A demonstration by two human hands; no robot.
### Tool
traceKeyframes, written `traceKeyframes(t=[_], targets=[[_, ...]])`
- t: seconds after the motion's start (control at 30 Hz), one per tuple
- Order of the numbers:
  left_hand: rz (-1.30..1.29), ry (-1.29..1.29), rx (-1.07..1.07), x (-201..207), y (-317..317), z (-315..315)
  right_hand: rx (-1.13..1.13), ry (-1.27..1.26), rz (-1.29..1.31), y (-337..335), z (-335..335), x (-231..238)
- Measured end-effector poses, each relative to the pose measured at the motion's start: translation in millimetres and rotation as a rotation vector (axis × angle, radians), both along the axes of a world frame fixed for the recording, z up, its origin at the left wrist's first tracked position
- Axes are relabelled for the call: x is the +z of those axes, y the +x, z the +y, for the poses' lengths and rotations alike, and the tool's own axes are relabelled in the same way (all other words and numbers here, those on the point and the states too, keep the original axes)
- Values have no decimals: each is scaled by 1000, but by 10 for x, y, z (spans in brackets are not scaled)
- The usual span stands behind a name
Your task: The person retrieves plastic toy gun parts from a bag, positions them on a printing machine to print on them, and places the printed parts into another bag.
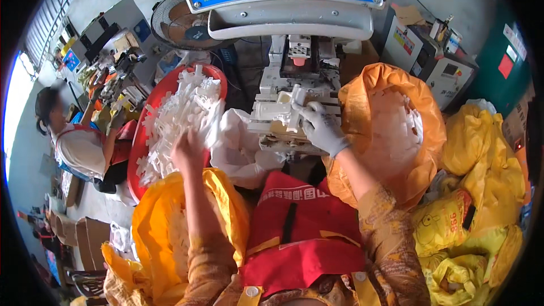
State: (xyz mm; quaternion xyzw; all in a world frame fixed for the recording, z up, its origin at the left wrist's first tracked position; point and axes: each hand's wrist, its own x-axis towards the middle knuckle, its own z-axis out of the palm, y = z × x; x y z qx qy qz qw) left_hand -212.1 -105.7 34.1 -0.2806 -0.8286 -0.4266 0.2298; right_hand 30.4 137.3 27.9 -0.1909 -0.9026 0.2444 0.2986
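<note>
My right hand [323, 129], in a grey glove, pinches a white plastic part [294, 109] at the pale fixture [271, 111] of a pad printing machine. A pink pad [298, 62] hangs above, beyond the part. My left hand [188, 150], bare and smeared by motion, is over the near right side of a red basin [134, 161] heaped with white plastic pieces [178, 110]. Beside its fingers a blurred white plastic piece [214, 126] appears to be in its grip; the fingertips are not sharp.
An orange sack [368, 79] holding white pieces stands right of the machine, and a yellow sack [148, 215] is at the near left. More yellow bags [481, 147] pile up at right. A fan [181, 22] stands behind the basin. Another person [79, 147] works at far left.
</note>
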Motion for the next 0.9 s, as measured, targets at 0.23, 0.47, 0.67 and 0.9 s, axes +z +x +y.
traceKeyframes(t=[0.23,0.47,0.67,0.9], targets=[[-68,-140,232,-797,-27,-1859,64,204,-301,-57,66,126],[106,-257,246,-848,-84,-2429,124,234,-53,525,-159,227],[51,-296,-32,-828,61,-1394,-444,176,-704,1826,477,135],[-68,-123,-419,-709,710,-448,-301,74,-631,2242,839,-42]])
